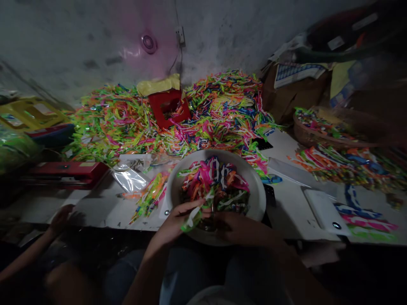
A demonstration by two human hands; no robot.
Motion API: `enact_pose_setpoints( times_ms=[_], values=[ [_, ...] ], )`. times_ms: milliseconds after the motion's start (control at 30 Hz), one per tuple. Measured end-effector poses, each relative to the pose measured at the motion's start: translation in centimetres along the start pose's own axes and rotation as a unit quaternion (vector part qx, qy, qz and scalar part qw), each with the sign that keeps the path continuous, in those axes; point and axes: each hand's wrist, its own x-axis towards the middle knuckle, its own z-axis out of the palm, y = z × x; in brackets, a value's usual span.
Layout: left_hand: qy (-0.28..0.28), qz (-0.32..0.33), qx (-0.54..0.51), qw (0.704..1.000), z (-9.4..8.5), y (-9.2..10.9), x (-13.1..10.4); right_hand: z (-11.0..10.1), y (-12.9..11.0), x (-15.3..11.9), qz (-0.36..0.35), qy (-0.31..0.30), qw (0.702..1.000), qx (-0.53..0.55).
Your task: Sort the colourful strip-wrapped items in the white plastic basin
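Note:
A round white bowl stands before me at the table edge, filled with small bright plastic pieces in pink, orange, blue, green and white. Over its near left rim, my left hand is closed on a slim green-and-white plastic piece, which slants across the fingers. Close beside it, my right hand reaches over the near right part of the bowl. Its fingers look curled together in shadow, and what they hold cannot be made out.
A large heap of similar pieces lies against the wall around a red plastic stool. A white scale-like box and a brown basket stand right. At left are a red box and another person's hand.

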Motion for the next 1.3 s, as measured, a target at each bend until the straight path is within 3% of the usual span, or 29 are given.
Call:
enact_pose_setpoints(
  times_ms=[133,333,467,567,767,900,1000,1300],
  values=[
    [-0.023,-0.005,0.018,1.000,0.0,0.0,0.2,0.0,0.4,-1.6,-0.006,0.068,0.998,0.004],
    [0.004,0.045,0.213,0.976,1.2,-0.4,0.4,-0.4,2.3,-2.7,-0.003,0.102,0.994,-0.026],
    [-0.013,0.075,0.161,0.984,2.1,-0.7,0.3,-1.4,2.0,-2.9,0.027,0.194,0.981,-0.015],
    [-0.001,0.057,0.115,0.992,2.4,-0.6,0.3,-1.4,0.8,-2.9,0.026,0.266,0.963,0.015],
    [0.118,0.052,0.022,0.991,2.9,-0.4,0.1,2.3,-1.1,-2.8,-0.049,0.281,0.955,0.075],
    [0.165,0.043,-0.014,0.985,3.4,-0.1,-0.1,4.4,-2.0,-2.9,-0.029,0.313,0.944,0.103],
    [0.174,0.043,-0.015,0.984,3.7,0.1,-0.3,4.6,-2.2,-2.9,-0.002,0.327,0.937,0.121],
    [0.161,0.053,0.005,0.985,3.4,0.4,-1.0,4.3,-2.2,-2.3,-0.032,0.323,0.944,0.056]
  ],
)
